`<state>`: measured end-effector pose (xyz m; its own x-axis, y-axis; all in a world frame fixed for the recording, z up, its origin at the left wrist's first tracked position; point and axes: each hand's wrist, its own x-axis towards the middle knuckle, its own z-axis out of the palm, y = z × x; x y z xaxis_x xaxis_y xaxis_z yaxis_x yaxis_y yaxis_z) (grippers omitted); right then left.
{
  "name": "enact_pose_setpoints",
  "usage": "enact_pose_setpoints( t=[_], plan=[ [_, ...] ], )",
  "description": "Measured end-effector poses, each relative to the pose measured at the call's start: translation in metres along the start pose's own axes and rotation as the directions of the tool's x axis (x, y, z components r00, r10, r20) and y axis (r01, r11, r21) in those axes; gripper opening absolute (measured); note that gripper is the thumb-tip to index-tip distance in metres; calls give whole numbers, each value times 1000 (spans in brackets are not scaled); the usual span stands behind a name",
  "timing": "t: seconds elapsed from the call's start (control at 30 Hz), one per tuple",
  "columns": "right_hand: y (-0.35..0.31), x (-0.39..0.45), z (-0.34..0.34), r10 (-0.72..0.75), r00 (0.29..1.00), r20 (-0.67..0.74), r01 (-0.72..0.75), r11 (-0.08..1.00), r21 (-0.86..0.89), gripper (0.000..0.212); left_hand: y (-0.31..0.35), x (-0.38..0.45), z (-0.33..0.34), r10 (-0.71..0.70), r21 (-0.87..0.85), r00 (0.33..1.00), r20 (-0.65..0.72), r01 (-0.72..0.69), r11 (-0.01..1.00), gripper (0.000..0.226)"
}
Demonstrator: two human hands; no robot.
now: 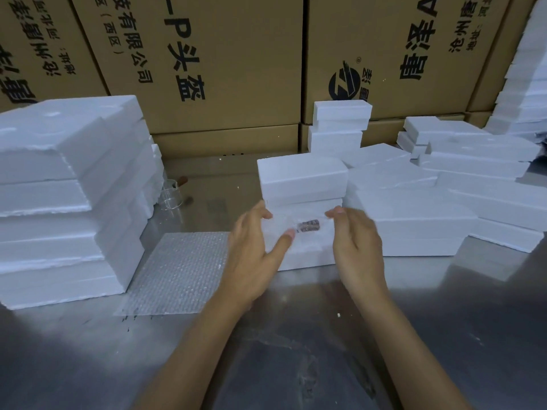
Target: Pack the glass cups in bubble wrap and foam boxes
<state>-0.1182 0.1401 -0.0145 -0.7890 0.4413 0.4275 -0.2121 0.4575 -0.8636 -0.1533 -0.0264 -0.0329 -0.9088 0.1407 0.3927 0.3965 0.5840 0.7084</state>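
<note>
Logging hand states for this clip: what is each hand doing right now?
Left hand: open, fingers against the wrapped cup in the foam box.
Right hand: open, fingers loosely curved beside the cup, holding nothing visible.

Place: packing area of a warehouse | Evidence: stacked printed cardboard cartons point(231, 54) behind a steel worktable point(296, 350), foam box stacks point(65, 196), bubble wrap sheet point(177, 270)

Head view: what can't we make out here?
- Wrapped item between left hand and right hand: blurred; only a dark patch shows, grip unclear.
- Glass cup: partly hidden behind the left foam stack.
- Foam box under the hands: interior covered.
- Right foam piles: cut by frame edge.
</note>
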Motion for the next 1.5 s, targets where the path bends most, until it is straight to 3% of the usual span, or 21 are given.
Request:
enact_pose_setpoints(
  t=[0.1,0.2,0.3,0.4,0.47,0.53,0.6,0.77,0.87,1.0,1.1,1.27,1.5],
  plan=[
    [-13,29,-1,16,999,-40,-10,990,141,37,10,17,-12,-162,-336,987,-14,148,930,56],
    [-21,75,2,196,978,71,-206,957,204,53,18,45,-23,-239,-426,969,59,241,872,56],
    [-23,105,5,303,926,224,-333,936,110,57,26,61,-24,-267,-415,957,113,289,863,51],
    [-27,106,0,258,939,226,-273,961,37,51,36,60,-24,-217,-411,975,-45,179,894,35],
    [-30,98,-10,199,967,161,-207,977,38,44,39,53,-29,-186,-435,954,-234,68,898,21],
    [-35,86,-22,149,978,144,-153,988,18,35,39,44,-36,-149,-447,933,-326,-13,894,16],
    [-38,72,-28,142,973,181,-140,990,-26,35,36,36,-42,-142,-437,948,-286,3,899,20],
    [-27,36,-20,188,945,267,-135,969,-206,59,21,17,-39,-247,-336,955,-163,181,924,22],
    [-20,21,-16,169,951,259,-90,952,-291,60,18,8,-31,-234,-347,959,-161,166,923,26],
    [-17,16,-12,111,964,243,-8,921,-389,46,18,11,-27,-235,-363,958,-162,164,917,28],
    [-19,15,-11,73,972,222,32,900,-436,55,14,12,-24,-256,-467,960,-112,177,867,27],
    [-18,9,-8,-1,987,160,78,878,-472,58,6,11,-18,-230,-577,973,-16,178,797,31],
    [-9,-1,-4,-38,995,92,71,918,-391,58,3,14,-14,-211,-613,977,-20,155,775,32]
  ],
)
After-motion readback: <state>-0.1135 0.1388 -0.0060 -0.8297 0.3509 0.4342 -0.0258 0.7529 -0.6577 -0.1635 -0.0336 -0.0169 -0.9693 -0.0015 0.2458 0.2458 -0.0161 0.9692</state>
